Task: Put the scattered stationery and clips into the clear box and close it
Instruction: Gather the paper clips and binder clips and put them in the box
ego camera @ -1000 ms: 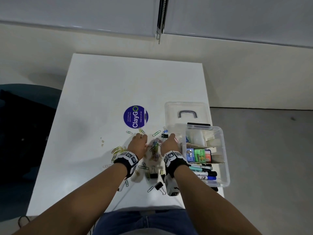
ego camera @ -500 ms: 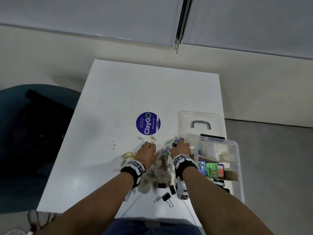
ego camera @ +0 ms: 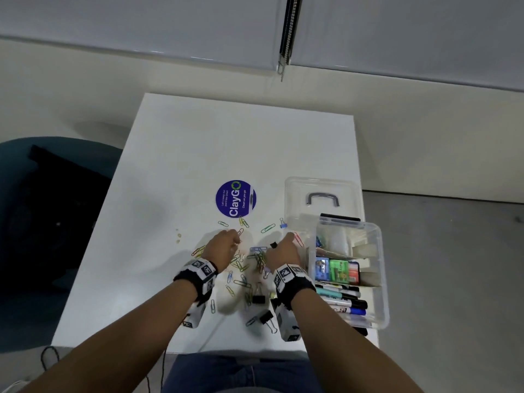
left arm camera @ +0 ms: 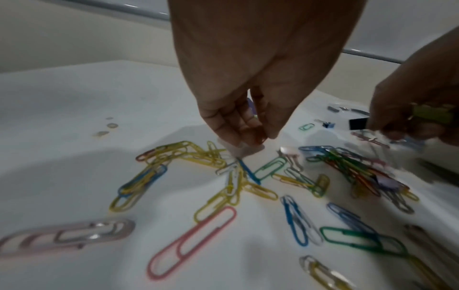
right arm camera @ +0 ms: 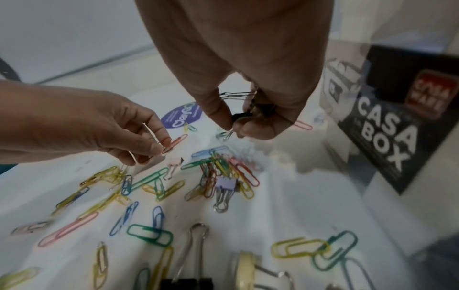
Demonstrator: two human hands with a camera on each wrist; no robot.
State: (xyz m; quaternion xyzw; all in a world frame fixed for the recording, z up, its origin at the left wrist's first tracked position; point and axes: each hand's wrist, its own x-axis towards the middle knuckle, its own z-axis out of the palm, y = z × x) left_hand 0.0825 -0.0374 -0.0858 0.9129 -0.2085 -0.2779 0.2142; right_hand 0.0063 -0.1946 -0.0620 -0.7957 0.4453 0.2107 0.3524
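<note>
White table (ego camera: 198,154), right wrist view alone shows right hand (right arm camera: 248,109) pinching binder clips (right arm camera: 242,115), left hand (right arm camera: 139,137) pinching paper clip (right arm camera: 175,143)

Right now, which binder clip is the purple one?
It's the lilac binder clip lying in the colourful paper clip pile under the right hand. The other binder clips on the table are black or blue.

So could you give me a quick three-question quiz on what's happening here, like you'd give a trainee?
1. True or false: the clear box has its lid closed.
2. What does the right hand hold: (a) a marker, (b) a black binder clip, (c) nothing?
3. Fill in: the left hand pinches a red ____.

Key: 1 false; 2 b; 3 paper clip.
</note>
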